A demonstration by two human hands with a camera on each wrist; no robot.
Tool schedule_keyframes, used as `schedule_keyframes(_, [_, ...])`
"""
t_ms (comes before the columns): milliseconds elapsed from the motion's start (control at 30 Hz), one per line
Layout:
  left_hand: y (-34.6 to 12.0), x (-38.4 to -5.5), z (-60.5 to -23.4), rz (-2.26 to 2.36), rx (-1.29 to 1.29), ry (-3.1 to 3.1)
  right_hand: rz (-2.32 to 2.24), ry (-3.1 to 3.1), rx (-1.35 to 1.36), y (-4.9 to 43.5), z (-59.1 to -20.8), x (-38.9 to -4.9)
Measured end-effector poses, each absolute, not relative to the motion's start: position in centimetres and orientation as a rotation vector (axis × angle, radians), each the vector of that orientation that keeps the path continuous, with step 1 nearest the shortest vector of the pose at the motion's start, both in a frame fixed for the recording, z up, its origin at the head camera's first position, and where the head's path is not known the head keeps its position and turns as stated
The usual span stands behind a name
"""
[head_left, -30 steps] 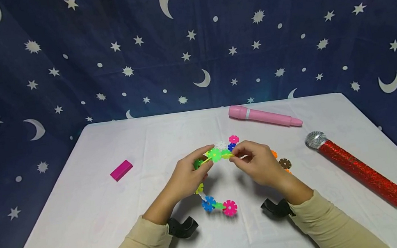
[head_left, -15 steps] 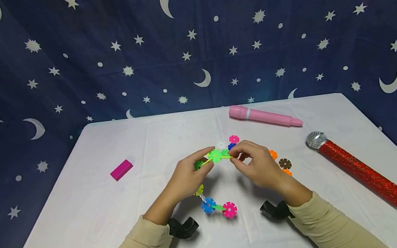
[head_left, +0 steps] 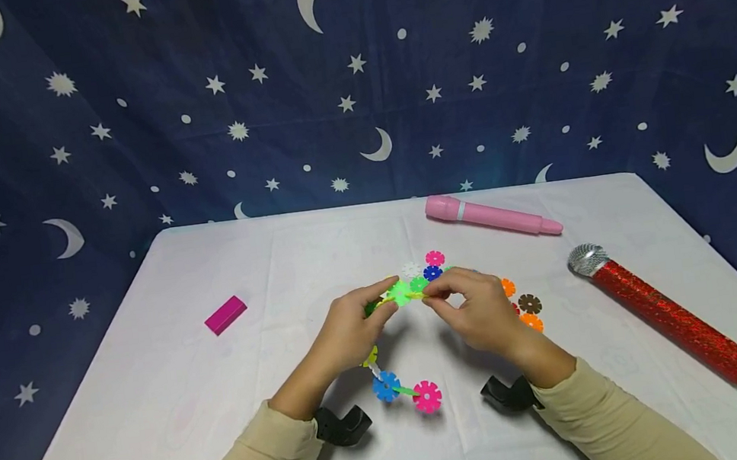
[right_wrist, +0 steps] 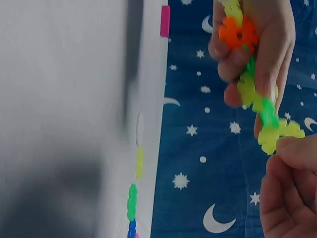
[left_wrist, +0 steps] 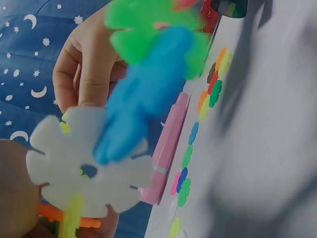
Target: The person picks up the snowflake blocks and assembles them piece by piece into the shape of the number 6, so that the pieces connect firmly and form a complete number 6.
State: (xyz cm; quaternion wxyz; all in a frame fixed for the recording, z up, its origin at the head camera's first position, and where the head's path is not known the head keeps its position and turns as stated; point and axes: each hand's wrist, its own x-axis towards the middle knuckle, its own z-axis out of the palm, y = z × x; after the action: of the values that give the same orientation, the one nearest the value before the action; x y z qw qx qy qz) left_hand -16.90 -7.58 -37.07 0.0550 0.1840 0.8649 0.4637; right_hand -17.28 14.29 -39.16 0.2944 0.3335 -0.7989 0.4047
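Observation:
My left hand (head_left: pixel 349 328) grips a chain of notched, flower-shaped plastic connector discs (right_wrist: pixel 238 34), its fingers curled round it. From that hand the chain hangs toward me, through a blue disc (head_left: pixel 386 386) to a pink disc (head_left: pixel 427 397) at its tail. Thumb and forefinger of my right hand (head_left: pixel 478 308) pinch a yellow disc (right_wrist: pixel 280 134), which meets a bright green disc (right_wrist: pixel 269 113) at the chain's other end. Close up in the left wrist view, a white disc (left_wrist: pixel 89 166) and a blurred blue disc (left_wrist: pixel 148 94) cover part of the right hand.
Loose discs lie beyond and beside the right hand, among them pink (head_left: pixel 435 258), brown (head_left: pixel 529 304) and orange (head_left: pixel 508 287) ones. A pink toy microphone (head_left: pixel 494 216) lies at the back, a red glitter microphone (head_left: pixel 669 316) at right, a magenta block (head_left: pixel 226 316) at left.
Both hands have sunk slightly toward me, and the chain's hanging tail has swung down with them. The right hand has edged left, bringing its yellow disc closer to the left hand.

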Motion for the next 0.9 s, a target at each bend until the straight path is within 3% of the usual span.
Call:
schedule_keyframes(367, [-7.5,-17.3,-37.2,1.419,0.552,2.642,1.137,-2.150,0.859,14.2,-39.4,-17.5])
schedule_keyframes(633, [-8.8,-18.0,-37.0,1.484,0.457,2.591,1.290,-2.665,0.627,15.4,-39.5,-18.1])
schedule_keyframes(900, [-9.0,-18.5,-37.2,1.501,0.448,2.542,0.996,-3.028,0.687,16.0,-41.1,-19.1])
